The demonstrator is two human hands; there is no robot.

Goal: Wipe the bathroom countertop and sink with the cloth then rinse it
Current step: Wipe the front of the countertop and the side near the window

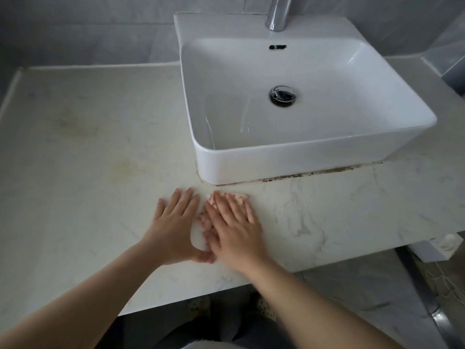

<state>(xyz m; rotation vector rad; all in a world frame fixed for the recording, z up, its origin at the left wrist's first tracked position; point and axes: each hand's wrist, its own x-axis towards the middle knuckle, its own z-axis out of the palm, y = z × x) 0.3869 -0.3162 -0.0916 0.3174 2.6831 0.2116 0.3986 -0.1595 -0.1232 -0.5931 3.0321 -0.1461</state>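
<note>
A pale marble countertop (88, 152) carries a white rectangular vessel sink (289, 162) at the right. In front of the sink a small pinkish-white cloth (241, 197) lies flat on the counter, mostly covered. My right hand (234, 227) presses flat on the cloth with straight, spread fingers. My left hand (176, 222) lies flat on the counter just left of it, fingers straight, its thumb touching the right hand near the cloth's near edge.
A chrome tap (278, 13) rises behind the basin, and a chrome drain plug (283, 94) sits in its floor. Dark mould lines the sink's front base (314, 173). Yellowish stains mark the left counter (75, 127). A white box (437, 248) sits below the counter's right edge.
</note>
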